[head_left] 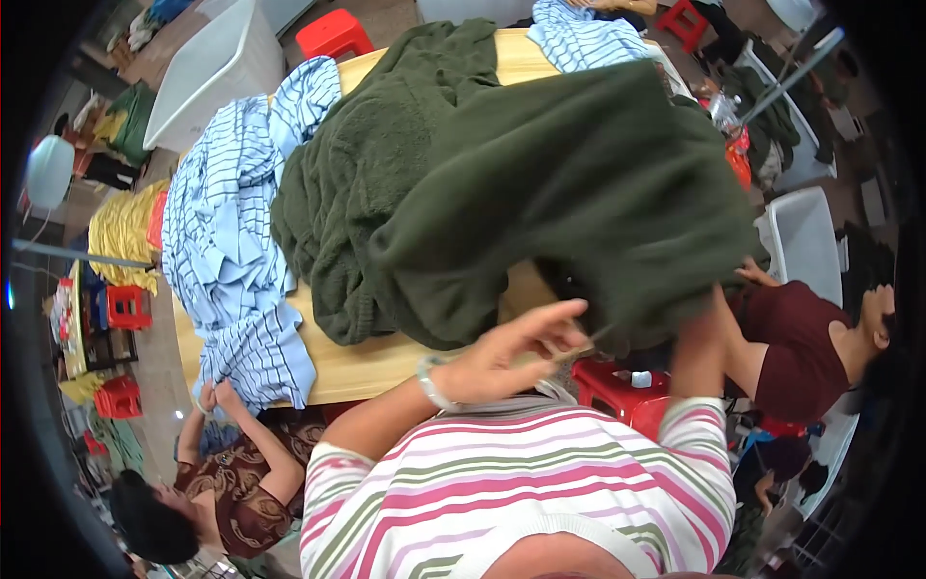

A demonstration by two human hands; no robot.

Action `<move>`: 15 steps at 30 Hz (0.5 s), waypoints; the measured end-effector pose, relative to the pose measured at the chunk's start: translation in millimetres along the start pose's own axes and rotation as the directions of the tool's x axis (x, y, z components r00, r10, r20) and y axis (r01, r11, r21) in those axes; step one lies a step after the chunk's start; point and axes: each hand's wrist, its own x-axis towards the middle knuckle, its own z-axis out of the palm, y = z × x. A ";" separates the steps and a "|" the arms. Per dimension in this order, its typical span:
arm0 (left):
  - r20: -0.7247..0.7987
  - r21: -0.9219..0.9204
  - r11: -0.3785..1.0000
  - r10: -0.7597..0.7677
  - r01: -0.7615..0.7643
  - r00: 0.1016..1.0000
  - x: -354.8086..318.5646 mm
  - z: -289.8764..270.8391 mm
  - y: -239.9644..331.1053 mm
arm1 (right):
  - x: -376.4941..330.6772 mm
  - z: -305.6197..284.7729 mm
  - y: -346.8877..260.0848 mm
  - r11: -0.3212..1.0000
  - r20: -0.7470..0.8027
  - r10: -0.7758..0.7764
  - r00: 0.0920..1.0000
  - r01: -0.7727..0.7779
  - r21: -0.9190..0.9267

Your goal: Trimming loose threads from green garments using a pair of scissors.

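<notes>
A large dark green fleece garment (569, 183) spreads over the table and hangs toward me, its near edge lifted and blurred. My right hand (706, 314) is at that edge, smeared by motion and partly hidden by the cloth; it appears to grip the garment. Just left of there, my left hand (516, 352) hovers in front of the cloth, index finger stretched and the other fingers curled. From its fingertips sticks a thin pointed grey tool (600, 334), too blurred to name. More dark green fleece (357, 193) lies heaped behind and to the left.
Blue striped garments (227, 193) cover the left side of the wooden table (357, 372). Co-workers sit close at left (241, 482) and right (801, 347). A red stool (622, 391) stands by my right arm. White bins (217, 72) stand around, one at right (808, 241).
</notes>
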 end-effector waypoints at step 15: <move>-0.440 0.753 0.606 0.178 0.254 0.880 2.2 -71.1 -109.7 | -78.5 -69.4 3.2 0.737 -0.149 0.385 0.911 -0.401 -0.544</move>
